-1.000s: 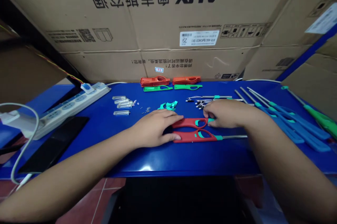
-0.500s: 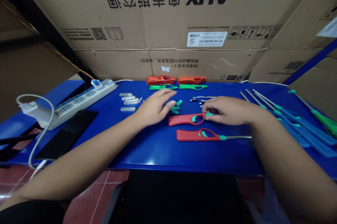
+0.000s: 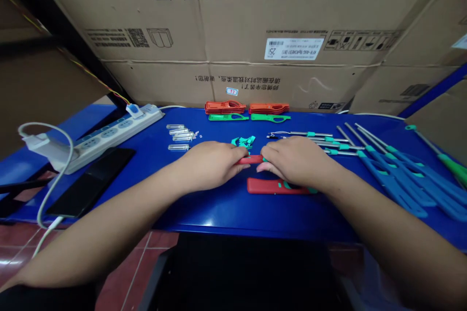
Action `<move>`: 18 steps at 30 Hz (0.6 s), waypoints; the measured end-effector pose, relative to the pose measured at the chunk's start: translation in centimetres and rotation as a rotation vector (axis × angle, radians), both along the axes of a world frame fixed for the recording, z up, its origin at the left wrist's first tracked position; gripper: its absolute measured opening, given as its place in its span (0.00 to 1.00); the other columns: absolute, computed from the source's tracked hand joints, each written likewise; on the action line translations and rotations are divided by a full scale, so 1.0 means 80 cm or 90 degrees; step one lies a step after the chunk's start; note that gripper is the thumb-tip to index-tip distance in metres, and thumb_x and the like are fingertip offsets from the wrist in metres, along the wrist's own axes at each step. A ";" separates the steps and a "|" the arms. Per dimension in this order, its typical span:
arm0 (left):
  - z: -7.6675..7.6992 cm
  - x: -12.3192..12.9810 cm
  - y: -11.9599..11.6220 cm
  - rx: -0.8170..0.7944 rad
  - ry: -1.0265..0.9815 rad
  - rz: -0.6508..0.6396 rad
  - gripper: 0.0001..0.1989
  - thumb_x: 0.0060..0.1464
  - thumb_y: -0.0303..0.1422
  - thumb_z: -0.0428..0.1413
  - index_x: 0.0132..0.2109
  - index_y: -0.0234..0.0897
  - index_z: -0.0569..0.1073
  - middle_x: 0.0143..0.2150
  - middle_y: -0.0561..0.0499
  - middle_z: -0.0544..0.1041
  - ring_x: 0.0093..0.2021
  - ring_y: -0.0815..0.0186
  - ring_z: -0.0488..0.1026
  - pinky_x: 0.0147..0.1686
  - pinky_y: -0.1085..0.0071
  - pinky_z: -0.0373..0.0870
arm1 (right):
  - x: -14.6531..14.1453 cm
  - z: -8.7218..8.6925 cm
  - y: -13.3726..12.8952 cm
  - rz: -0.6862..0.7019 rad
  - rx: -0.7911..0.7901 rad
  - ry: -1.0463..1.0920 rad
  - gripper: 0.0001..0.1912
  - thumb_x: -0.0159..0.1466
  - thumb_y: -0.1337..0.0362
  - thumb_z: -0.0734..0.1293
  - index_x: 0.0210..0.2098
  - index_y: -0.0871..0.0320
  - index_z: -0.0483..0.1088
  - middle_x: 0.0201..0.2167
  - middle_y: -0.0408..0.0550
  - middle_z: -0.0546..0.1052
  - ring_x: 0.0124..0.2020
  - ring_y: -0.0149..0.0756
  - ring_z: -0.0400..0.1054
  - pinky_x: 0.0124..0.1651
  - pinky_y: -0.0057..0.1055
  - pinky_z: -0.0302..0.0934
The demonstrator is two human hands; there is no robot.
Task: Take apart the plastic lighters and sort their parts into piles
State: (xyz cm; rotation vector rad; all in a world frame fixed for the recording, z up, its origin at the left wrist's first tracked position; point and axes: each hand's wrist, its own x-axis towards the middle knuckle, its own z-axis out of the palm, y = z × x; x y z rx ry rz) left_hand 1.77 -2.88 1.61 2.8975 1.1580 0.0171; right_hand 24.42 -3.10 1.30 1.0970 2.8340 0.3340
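Observation:
My left hand (image 3: 213, 165) and my right hand (image 3: 292, 162) grip a red plastic lighter body (image 3: 251, 159) between them, turned narrow side up, with most of it hidden by my fingers. Just below my right hand lies a second red lighter (image 3: 266, 186) with teal trim, its far end hidden under my wrist. Beyond my hands sits a small heap of teal plastic parts (image 3: 243, 142), close to my left fingers but apart from them.
The blue table (image 3: 219, 218) holds transparent tubes (image 3: 178, 137), metal rods with teal collars (image 3: 310, 137), blue-handled lighters (image 3: 401, 179), and orange and green shells (image 3: 248, 111). A power strip (image 3: 109, 136) and black phone (image 3: 91, 182) lie left, against cardboard boxes (image 3: 233, 33).
My left hand has moved from the teal parts to the red lighter body, which both hands now hold and have turned onto its narrow side. The view has shifted slightly.

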 end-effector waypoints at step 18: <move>0.013 -0.045 0.049 -0.002 -0.041 -0.058 0.14 0.66 0.41 0.49 0.48 0.40 0.76 0.37 0.49 0.79 0.34 0.62 0.75 0.30 0.70 0.62 | 0.003 0.010 0.001 -0.141 0.030 0.007 0.23 0.74 0.51 0.53 0.41 0.59 0.73 0.37 0.54 0.81 0.32 0.43 0.73 0.28 0.34 0.42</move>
